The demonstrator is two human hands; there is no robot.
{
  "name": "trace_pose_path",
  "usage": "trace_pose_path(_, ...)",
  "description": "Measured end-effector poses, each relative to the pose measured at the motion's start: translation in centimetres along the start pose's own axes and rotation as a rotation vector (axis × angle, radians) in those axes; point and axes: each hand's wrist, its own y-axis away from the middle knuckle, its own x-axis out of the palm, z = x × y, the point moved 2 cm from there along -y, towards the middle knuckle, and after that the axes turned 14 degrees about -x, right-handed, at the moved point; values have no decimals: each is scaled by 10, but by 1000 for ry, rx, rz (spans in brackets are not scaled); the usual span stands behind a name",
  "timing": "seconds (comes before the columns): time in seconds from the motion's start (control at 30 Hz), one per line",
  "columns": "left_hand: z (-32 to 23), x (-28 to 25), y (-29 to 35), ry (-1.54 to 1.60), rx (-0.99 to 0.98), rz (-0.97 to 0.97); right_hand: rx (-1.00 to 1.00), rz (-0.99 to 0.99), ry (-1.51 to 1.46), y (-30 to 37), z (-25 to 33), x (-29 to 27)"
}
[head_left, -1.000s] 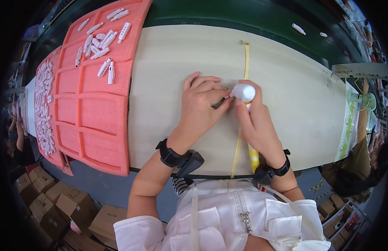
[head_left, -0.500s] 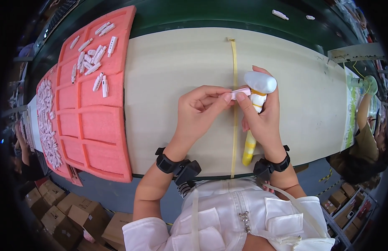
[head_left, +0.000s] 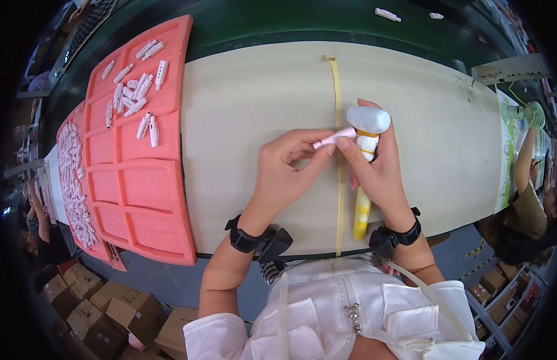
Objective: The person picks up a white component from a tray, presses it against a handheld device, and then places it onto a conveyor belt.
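Between the fingers of my left hand [head_left: 287, 165] is a slim pale-pink and white stick-shaped piece [head_left: 326, 141], tilted up to the right. My right hand [head_left: 380, 180] is wrapped round a mallet [head_left: 368, 119] with a rounded white head and a yellow-taped handle. The right thumb also presses on the pale piece, whose upper end sits close beside the mallet head. Whether that end touches the head I cannot tell. Both hands are over the beige work surface [head_left: 260, 84].
At the left lies a pink foam tray [head_left: 140, 180] with several white stick-shaped pieces [head_left: 134, 90]; many more are heaped beyond it [head_left: 74, 180]. A yellow tape strip [head_left: 339, 198] crosses the surface. Two pieces rest on the green belt [head_left: 326, 21]. Co-workers sit at both sides; cardboard boxes [head_left: 128, 306] stand below left.
The pale piece has shifted in my fingers, and more of its lower left end now shows. The whole view has shifted slightly. My right hand keeps its hold on the mallet.
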Motion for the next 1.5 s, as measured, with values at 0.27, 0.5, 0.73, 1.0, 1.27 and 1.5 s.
trace_pose_path(0.27, -44, -134, -27, 537, 156, -643, 48, 6, -36, 0, 3, -4)
trace_pose_path(0.5, -78, -106, -111, 35, 124, -432, 76, 48, 8, 0, -12, -7)
trace_pose_path(0.73, -106, -78, -341, -819, 269, -253, 54, 77, 19, 2, -13, 1)
trace_pose_path(1.0, -104, -74, -377, -1161, 257, -459, 9, 108, 14, -2, -18, -2)
trace_pose_path(1.27, -86, -27, -146, -708, 363, -170, -18, 94, 55, -2, -24, -11)
trace_pose_path(1.5, -27, -7, -27, -737, 238, -266, 80, 162, 45, 6, -5, -6)
